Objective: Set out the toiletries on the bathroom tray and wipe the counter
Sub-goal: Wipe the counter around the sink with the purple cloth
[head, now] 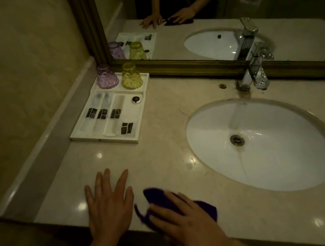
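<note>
A white tray [85, 134] sits at the back left of the beige counter [157, 123]. On it stand an upturned purple cup [106, 76] and an upturned yellow cup [131, 76], with several white packets with black labels [103, 113] laid in its slots. My left hand [108, 204] rests flat on the counter near the front edge, fingers spread. Just right of it, my right hand [187, 220] presses down on a dark purple cloth [159, 197] that lies on the counter.
A white oval sink [273, 168] fills the right half of the counter, with a chrome faucet [253, 72] behind it. A framed mirror [190, 63] runs along the back wall. A tiled wall [9, 84] closes the left side.
</note>
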The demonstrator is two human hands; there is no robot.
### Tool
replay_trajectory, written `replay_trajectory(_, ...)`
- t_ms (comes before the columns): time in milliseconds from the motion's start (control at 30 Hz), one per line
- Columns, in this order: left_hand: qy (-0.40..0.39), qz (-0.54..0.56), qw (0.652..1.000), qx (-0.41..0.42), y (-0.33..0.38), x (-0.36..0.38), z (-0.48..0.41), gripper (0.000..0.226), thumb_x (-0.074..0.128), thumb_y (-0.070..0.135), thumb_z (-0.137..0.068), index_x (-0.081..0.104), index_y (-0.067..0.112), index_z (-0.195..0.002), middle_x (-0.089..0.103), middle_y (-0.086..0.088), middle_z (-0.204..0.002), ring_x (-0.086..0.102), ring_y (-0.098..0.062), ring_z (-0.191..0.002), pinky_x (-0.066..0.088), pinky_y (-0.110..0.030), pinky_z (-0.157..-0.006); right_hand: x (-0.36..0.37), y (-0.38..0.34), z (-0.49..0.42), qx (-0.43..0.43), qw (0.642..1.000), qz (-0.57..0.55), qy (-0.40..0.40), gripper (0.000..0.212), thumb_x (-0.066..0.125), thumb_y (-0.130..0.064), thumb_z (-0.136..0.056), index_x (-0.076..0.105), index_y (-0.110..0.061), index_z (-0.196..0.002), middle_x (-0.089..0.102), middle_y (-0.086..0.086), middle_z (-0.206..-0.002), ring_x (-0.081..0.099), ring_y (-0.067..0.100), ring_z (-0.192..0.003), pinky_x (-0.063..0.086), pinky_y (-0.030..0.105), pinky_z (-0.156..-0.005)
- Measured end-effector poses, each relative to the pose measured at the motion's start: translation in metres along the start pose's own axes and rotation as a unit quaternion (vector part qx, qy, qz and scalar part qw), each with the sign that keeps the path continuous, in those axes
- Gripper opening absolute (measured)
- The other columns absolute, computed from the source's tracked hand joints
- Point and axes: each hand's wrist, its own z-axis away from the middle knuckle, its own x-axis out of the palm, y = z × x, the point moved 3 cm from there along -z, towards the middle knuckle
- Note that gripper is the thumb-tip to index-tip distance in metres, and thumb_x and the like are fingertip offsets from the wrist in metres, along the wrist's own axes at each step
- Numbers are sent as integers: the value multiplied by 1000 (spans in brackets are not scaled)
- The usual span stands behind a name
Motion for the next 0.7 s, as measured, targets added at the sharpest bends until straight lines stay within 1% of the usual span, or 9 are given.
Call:
replay_trajectory(67,2,9,1000,1,-1,2,0,65,7,55,-91,28,39,-151,23,-12,-160,13,-28,-149,2,-53,-119,-3,15,21,-18,999,21,22,48,40,-49,-99,41,-35,-145,31,-11,-157,31,30,-143,28,49,-115)
replay_trajectory(133,4,12,1000,-1,-1,3,-1,64,11,54,-91,32,38,-150,26,-12,-159,15,-29,-148,4,-54,-119,-13,37,20,30,999,22,21,49,42,-49,-98,45,-32,-143,32,-9,-156,34,29,-142,31,46,-115)
replay_trajectory(167,4,12,1000,-2,-1,3,-2,64,13,54,-91,34,38,-149,27,-12,-158,17,-29,-147,6,-54,-119,-17,48,14,86,996,17,16,50,39,-48,-98,42,-32,-146,27,-8,-158,31,28,-144,27,46,-116)
replay_trajectory(267,5,7,1000,-8,-1,4,-3,63,15,55,-91,37,39,-148,30,-13,-157,20,-30,-147,8,-55,-118,-22,76,-24,246,968,-7,38,54,22,-46,-101,23,-32,-152,9,-7,-163,8,27,-150,10,46,-121)
replay_trajectory(333,2,3,1000,-9,-1,5,-2,63,14,56,-91,34,39,-149,28,-12,-158,18,-29,-147,6,-55,-118,-21,89,-60,274,960,2,48,54,20,-43,-100,21,-29,-152,6,-3,-164,4,31,-150,7,47,-121)
replay_trajectory(400,5,-1,1000,-9,-1,5,-3,64,13,56,-91,32,40,-149,26,-12,-159,16,-29,-148,6,-54,-119,-27,98,-98,277,959,-13,56,52,23,-40,-102,24,-26,-152,10,0,-164,6,33,-149,10,48,-121)
replay_trajectory(500,7,-5,1000,-11,0,4,-3,64,11,56,-91,27,41,-151,22,-11,-160,13,-28,-148,4,-54,-119,-31,95,-130,226,972,-19,58,49,27,-39,-104,27,-26,-151,21,0,-161,10,34,-148,9,49,-121)
replay_trajectory(633,23,42,999,-6,-3,3,1,63,13,52,-92,33,35,-149,27,-10,-159,16,-26,-148,6,-53,-119,-11,36,-71,2,999,-16,43,45,37,-35,-102,39,-28,-147,37,-2,-155,28,31,-144,14,47,-119)
replay_trajectory(700,30,67,997,-14,-4,2,1,64,13,51,-93,33,31,-150,29,-7,-159,15,-22,-149,6,-51,-120,-8,23,-29,-59,996,-43,43,44,38,-36,-103,39,-33,-146,34,-9,-156,31,28,-144,21,44,-118)
